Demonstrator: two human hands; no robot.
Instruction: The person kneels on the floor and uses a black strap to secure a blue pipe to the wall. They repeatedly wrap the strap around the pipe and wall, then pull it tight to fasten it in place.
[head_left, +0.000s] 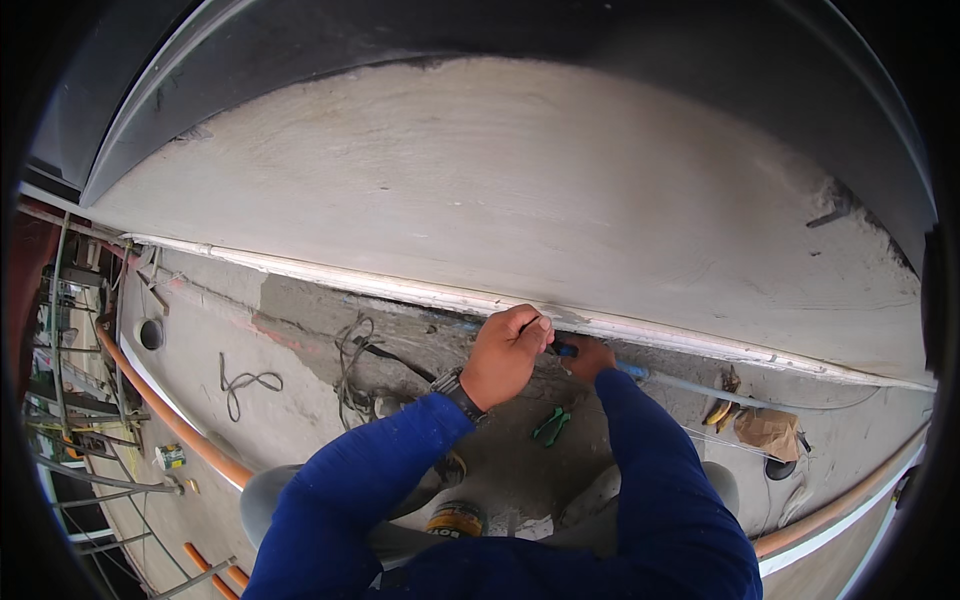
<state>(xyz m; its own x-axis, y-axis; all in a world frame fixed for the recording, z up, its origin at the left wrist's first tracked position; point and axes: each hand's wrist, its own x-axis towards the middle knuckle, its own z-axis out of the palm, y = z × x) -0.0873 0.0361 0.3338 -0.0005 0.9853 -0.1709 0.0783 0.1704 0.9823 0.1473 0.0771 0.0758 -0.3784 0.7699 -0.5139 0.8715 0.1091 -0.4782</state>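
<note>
Roughly crosswise, blue tool (566,350) points left from right hand (592,358).

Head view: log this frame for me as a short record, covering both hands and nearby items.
Left hand: fingers curled; anything held is unclear
Left wrist: dark wristband
Right hand: at a dark-blue object; grip partly hidden
Beyond hands: white strip along the wall base
Ground: green pliers
Right side: brown paper bag
</note>
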